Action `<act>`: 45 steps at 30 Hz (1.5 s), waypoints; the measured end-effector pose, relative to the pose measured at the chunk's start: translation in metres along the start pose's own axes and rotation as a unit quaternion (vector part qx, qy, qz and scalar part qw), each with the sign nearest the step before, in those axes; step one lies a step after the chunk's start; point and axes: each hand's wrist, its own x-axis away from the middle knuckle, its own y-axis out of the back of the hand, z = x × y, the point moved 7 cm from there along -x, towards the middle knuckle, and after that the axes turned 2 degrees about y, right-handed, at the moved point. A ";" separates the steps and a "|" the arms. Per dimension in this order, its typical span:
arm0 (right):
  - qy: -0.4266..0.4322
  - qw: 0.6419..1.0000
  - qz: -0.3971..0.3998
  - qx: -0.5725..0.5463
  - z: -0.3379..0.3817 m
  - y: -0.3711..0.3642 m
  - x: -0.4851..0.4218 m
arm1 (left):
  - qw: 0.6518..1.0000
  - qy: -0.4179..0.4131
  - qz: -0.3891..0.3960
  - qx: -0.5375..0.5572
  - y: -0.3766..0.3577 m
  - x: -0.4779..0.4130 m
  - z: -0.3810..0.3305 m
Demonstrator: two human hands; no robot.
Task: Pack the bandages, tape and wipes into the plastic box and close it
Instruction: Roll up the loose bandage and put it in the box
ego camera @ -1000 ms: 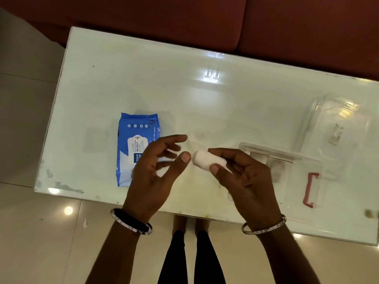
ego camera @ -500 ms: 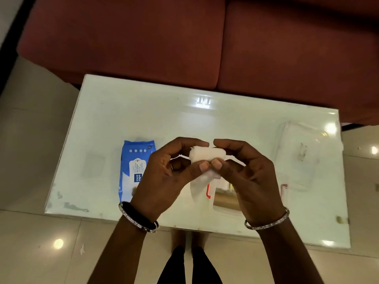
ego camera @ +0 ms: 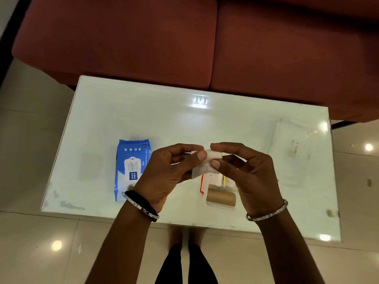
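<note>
Glass table (ego camera: 143, 119) as before, both hands (ego camera: 164, 173) (ego camera: 252, 177) still pinching bandage roll (ego camera: 213, 156), loose tail now longer

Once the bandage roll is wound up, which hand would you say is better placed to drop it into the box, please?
Probably the right hand: it pinches the bandage roll directly above the plastic box. The left hand is nearer the wipes.

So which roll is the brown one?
The brown cardboard-coloured roll lying on its side in the clear plastic box. The white gauze bandage roll is up in both hands.
</note>
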 end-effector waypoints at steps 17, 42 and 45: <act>-0.127 0.992 0.016 -0.016 -0.053 0.013 0.006 | 0.997 0.056 -0.038 0.037 0.007 -0.003 0.059; -0.175 0.984 0.015 -0.042 -0.090 0.006 0.010 | 0.995 0.096 -0.014 0.037 0.026 -0.018 0.084; -0.171 0.983 0.025 -0.063 -0.092 0.004 0.011 | 0.995 0.103 -0.009 0.007 0.028 -0.022 0.088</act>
